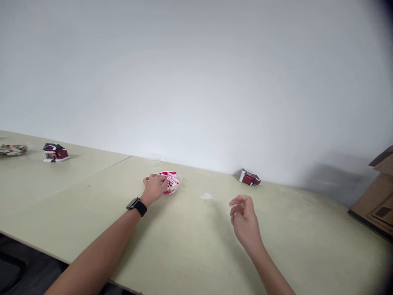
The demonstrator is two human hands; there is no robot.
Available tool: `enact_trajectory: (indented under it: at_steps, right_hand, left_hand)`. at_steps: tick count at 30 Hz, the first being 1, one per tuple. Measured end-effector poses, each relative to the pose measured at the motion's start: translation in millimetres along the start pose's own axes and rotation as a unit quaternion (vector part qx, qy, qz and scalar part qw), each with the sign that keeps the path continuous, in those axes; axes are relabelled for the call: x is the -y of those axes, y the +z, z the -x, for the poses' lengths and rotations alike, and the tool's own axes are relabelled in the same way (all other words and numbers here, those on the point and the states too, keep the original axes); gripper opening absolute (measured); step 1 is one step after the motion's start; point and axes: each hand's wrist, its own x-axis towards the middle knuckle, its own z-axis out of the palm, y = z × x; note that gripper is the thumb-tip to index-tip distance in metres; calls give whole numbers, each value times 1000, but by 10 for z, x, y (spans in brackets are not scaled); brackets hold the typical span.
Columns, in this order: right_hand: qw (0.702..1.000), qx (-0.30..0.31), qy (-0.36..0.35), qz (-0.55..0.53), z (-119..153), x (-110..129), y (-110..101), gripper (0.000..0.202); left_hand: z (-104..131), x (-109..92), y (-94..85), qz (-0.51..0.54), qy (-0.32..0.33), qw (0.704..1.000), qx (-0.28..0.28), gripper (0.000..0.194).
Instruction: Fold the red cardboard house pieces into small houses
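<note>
A clear round bowl (179, 180) full of red-and-white striped pieces (172, 182) stands on the table. My left hand (155, 187), with a black watch on its wrist, is at the bowl's left side, its fingers bent over the edge against the pieces. The fingertips are partly hidden, so what they pinch does not show. Off to the right, my right hand (244, 217) hovers above the table with loosely curled, parted fingers and nothing visible in them. A small white scrap (206, 196) lies between the two hands.
A small dark-red toy house (250, 177) lies tilted near the wall, and another toy house (56, 153) stands upright at left. Beyond the bowl is a clear plastic container (152, 160). Wooden-looking pieces (12, 150) sit far left; a cardboard box (376, 200) stands far right.
</note>
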Motion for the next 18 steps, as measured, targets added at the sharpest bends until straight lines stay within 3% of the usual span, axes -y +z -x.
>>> enact_trajectory:
  at_steps: [4, 7, 11, 13, 16, 18]
  right_hand:
    - [994, -6, 32, -100, -32, -17, -6, 39]
    - [992, 23, 110, -57, -17, -8, -31, 42]
    - [993, 13, 113, 12, 8, -3, -54, 59]
    - [995, 6, 92, 40, 7, 3, -47, 54]
    - [1000, -15, 20, 6, -6, 3, -28, 17]
    - [999, -5, -3, -45, -4, -9, -24, 22]
  left_hand:
    - [23, -38, -25, 8, -11, 1000, -2, 38]
    - [35, -60, -44, 11, -12, 1000, -2, 38]
    - [42, -77, -59, 13, -13, 1000, -2, 39]
    - [43, -81, -60, 14, -13, 1000, -2, 39]
    - [44, -85, -62, 16, -17, 1000, -2, 38]
    - [45, -88, -63, 19, -19, 1000, -1, 38]
